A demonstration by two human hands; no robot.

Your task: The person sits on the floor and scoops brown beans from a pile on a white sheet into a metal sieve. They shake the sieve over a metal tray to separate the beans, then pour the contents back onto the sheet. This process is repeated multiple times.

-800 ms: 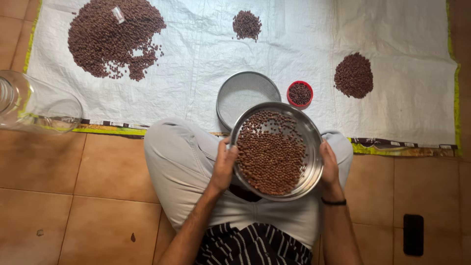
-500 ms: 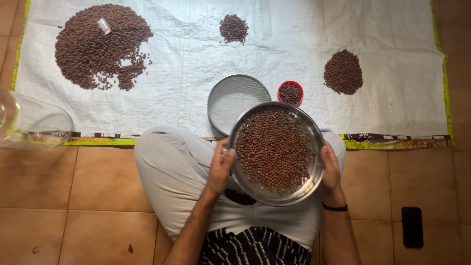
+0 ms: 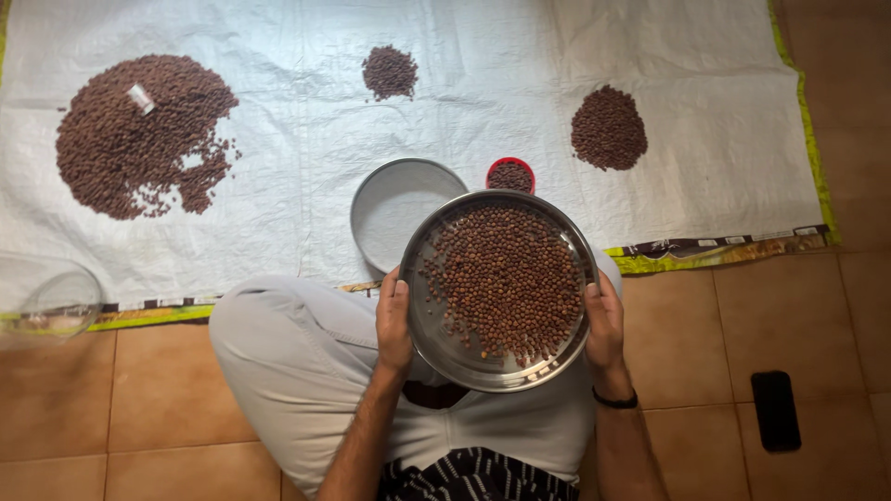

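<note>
While the person sits cross-legged on the tiled floor, a round steel plate (image 3: 445, 348) is held over the lap, just below centre frame. The left hand (image 3: 393, 320) grips its left rim, fingers curled over the edge; the right hand (image 3: 604, 325) clasps the right rim likewise. Being circular, the plate has no long axis; it faces up at the camera, and whether it tilts cannot be told. Brown seeds (image 3: 506, 278) cover its upper and middle floor, with a bare crescent along the lower left.

Beyond the plate, touching its upper-left edge in view, lies a round sieve (image 3: 394, 209); a small red cup (image 3: 510, 173) of seeds sits just above the plate.

Against the frame 0.5 s ago, the seeds are spread more loosely and the bare crescent has widened. The white sheet (image 3: 464, 93) and its seed piles stand lower and further left in frame.
</note>
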